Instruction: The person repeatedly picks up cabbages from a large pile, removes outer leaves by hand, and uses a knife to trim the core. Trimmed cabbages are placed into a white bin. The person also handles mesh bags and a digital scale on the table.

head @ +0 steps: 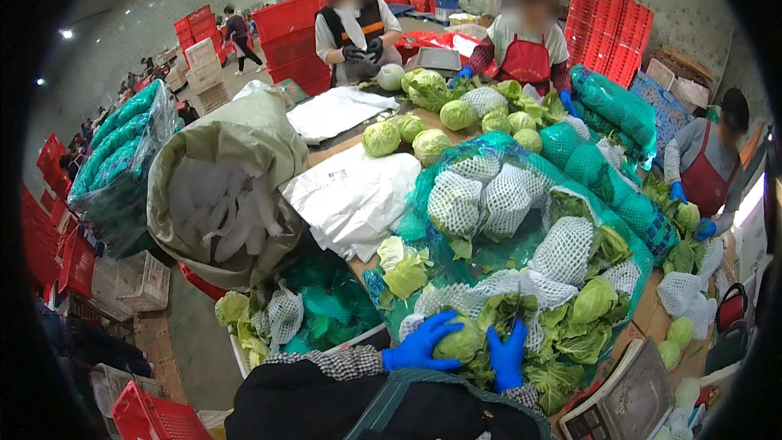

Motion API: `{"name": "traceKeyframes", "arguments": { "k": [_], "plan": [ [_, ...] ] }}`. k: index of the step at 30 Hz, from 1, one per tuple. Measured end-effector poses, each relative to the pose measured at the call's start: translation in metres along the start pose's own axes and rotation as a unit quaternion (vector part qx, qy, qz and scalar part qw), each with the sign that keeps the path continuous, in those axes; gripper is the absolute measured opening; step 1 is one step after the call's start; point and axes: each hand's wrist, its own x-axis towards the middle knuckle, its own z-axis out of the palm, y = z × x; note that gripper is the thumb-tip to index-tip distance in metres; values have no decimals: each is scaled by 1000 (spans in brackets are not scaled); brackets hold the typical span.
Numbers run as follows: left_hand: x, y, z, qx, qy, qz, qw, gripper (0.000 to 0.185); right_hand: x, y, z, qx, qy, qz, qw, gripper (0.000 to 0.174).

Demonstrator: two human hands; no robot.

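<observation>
My left hand (pixel 424 342), in a blue glove, grips the left side of a green cabbage (pixel 462 340) close to my body. On its other side my right hand (pixel 508 351), gloved the same, is beside loose outer leaves (pixel 498 311). A thin, dark, blade-like tool (pixel 518 302) rises from between the right fingers; most of it is hidden. Just beyond lies an opened green mesh bag (pixel 507 256). Cabbages in white foam netting (pixel 510 198) rest in it. More leafy cabbages (pixel 595 302) lie right of my hands.
A scale (pixel 623 391) stands at right front. Left are a sack of foam nets (pixel 226 214) and a tub (pixel 241 351) holding leaves and green mesh. White bags (pixel 357 195) lie mid-table. Across it stand two people (pixel 354 30) (pixel 525 55); another (pixel 705 165) works at right.
</observation>
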Motion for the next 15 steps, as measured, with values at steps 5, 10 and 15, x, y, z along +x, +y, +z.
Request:
{"name": "traceKeyframes", "arguments": {
  "k": [5, 10, 15],
  "plan": [
    [31, 1, -12, -236, 36, -270, 933, 66, -22, -49, -2, 111, -32, -25, 993, 33],
    [65, 20, -12, -47, -19, -54, 997, 66, -6, -50, -14, 119, -47, -95, 987, 33],
    [87, -1, 11, 121, -52, -19, 991, 86, 18, -28, -8, 135, -87, -47, 986, 33]
  ]
}}
